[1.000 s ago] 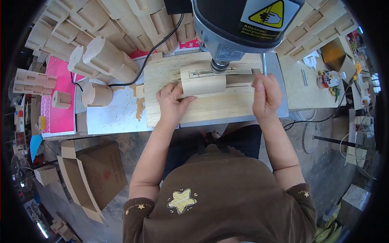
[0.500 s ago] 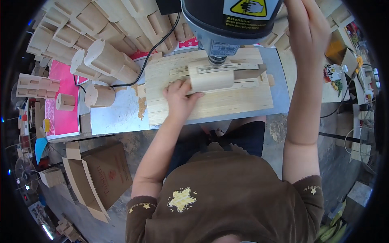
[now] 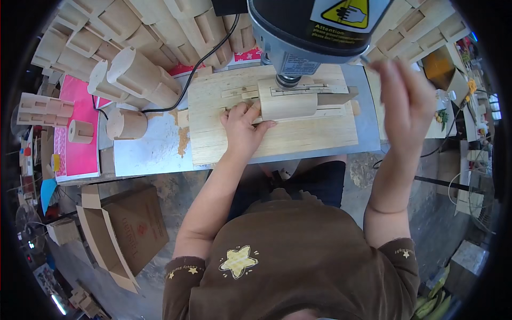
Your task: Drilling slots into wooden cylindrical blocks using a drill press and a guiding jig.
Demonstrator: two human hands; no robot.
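A pale wooden cylinder (image 3: 290, 104) lies on its side on a flat wooden board (image 3: 298, 133), its slotted face up. Directly above it is the drill press (image 3: 314, 32), with its chuck (image 3: 288, 81) close over the slots; whether the bit touches the wood is hidden. My left hand (image 3: 244, 125) grips the cylinder's left end, thumb along the near side. On the right, my right hand (image 3: 408, 101) is raised and blurred, its fingers closed round the end of the press's thin feed lever (image 3: 365, 60). A wooden bar (image 3: 337, 98) extends from the cylinder's right end.
Stacked slotted wooden cylinders (image 3: 112, 24) fill the back left, with more at the back right. A black cable (image 3: 193, 74) crosses the table. Sawdust (image 3: 182, 141) lies left of the board. An open cardboard box (image 3: 130, 229) stands on the floor at left.
My right hand has come down and nearer with the feed lever. My left hand stays at the cylinder's left end. The view has shifted slightly.
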